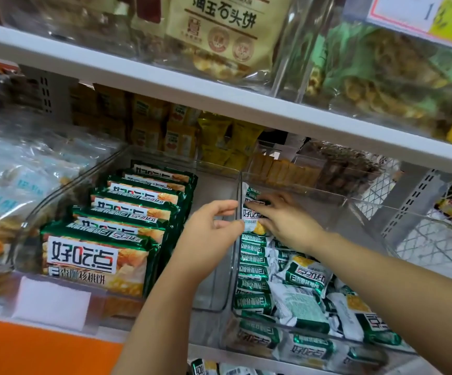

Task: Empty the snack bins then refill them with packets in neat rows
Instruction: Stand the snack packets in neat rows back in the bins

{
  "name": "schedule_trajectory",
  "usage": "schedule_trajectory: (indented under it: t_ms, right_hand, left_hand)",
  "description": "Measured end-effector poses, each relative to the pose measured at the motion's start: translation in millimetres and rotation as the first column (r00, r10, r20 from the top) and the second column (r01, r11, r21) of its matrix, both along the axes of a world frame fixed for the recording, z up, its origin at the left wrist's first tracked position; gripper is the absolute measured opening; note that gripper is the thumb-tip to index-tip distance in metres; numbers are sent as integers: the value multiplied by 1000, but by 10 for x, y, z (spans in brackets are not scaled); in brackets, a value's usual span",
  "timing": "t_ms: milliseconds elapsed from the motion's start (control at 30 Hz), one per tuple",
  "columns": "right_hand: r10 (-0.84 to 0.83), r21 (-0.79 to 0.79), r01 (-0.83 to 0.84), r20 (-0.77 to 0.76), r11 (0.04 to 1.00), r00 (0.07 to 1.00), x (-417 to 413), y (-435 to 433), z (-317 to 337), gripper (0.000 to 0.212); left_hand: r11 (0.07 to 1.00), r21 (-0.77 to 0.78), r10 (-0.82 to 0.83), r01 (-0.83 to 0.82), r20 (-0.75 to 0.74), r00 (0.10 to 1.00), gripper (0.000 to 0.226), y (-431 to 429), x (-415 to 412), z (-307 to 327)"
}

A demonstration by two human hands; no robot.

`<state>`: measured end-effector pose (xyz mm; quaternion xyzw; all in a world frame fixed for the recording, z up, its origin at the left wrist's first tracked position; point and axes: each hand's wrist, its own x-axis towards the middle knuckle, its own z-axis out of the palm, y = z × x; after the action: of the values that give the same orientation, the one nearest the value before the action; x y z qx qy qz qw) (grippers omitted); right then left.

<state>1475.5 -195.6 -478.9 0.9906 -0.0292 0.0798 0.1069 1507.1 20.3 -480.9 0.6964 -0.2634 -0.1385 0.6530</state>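
1. Right hand (281,221) reaches deep into the right-hand clear bin (300,186), fingers clamped on a small green-and-white packet (253,213) at the back, against the bin's left wall
2. Left hand (211,231) sits at that wall with fingers loosely curled; I can't tell if it grips the rim
3. Danger: a careless wrist could topple the standing row (251,266) into the loose pile (308,301) beside it
4. The packet stands on end, long axis up-and-down, printed face towards us, leaning slightly
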Motion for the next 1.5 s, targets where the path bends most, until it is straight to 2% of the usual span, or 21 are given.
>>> schedule_trajectory:
  t_ms: [133,233,300,367,433,500,633,733,800,900,967,1033,1100,1133,1167,1200,1233,1267,1300,1367,1500]
  right_hand:
    - [-21,52,22,-26,998,999,-32,46,97,51]
    - [-88,280,60,87,958,992,-256,167,288,51]
    - [-101,416,63,70,907,992,-478,198,401,45]
    - [-91,478,137,-119,868,989,-694,177,468,45]
    - [-109,435,261,-343,862,933,-838,137,456,57]
    - [-111,387,305,-448,870,887,-901,128,398,64]
    - [-112,357,263,-391,896,913,-909,173,434,66]
    - [-171,443,255,-222,859,960,-951,176,542,51]
    - [-219,612,203,-50,765,975,-994,153,577,33]
    - [-325,918,45,93,394,941,-1060,201,616,33]
    - [-310,977,-41,106,210,945,-1089,272,623,38]
    - [-267,985,-88,126,152,955,-1104,315,651,34]
    - [-270,979,-34,88,200,959,-1094,228,669,43]
    - [-287,951,51,41,306,957,-1082,137,670,51]
    - [-298,855,166,-14,491,954,-1078,36,666,56]
    - [-297,671,278,-89,687,951,-1073,-64,649,56]
    - [-286,454,340,-186,824,940,-1060,-161,609,57]
    - [-278,264,355,-288,897,916,-1046,-224,560,59]
    - [-283,139,356,-378,924,881,-1031,-254,514,64]
    - [-310,32,370,-479,928,821,-982,-241,493,72]
    - [-367,-112,365,-525,924,768,-912,-196,571,76]
  left_hand:
    - [1000,-6,-1,1,4,1000,33,4,-7,7]
    - [1000,-6,1,-1,27,1000,32,15,-22,14]
    - [1000,2,19,-19,72,997,31,18,-36,27]
    - [998,13,53,-55,158,986,30,15,-58,67]
    - [996,20,81,-89,256,963,31,-5,-99,135]
    - [994,15,100,-112,341,935,30,-43,-164,217]
    - [993,48,77,-111,456,887,28,-147,-314,360]
    - [969,217,-16,-117,529,849,30,-232,-390,384]
    - [950,296,-80,-98,535,841,32,-274,-439,382]
    - [962,273,-121,-18,481,868,40,-295,-487,375]
    - [971,236,-135,24,464,876,40,-290,-496,392]
    - [981,192,-124,40,448,885,36,-271,-473,402]
    - [988,154,-85,19,434,897,32,-239,-429,392]
    - [990,139,-62,2,428,902,30,-217,-408,382]
    - [993,120,-40,-11,415,909,29,-195,-387,366]
    - [995,95,-17,-23,398,917,28,-173,-369,353]
    - [997,69,2,-31,380,925,28,-157,-347,339]
    - [998,42,18,-36,358,933,26,-142,-331,331]
    - [999,19,30,-39,336,941,25,-132,-320,324]
    - [999,-17,42,-39,307,951,24,-121,-310,315]
    - [999,-42,27,-16,290,957,24,-119,-309,290]
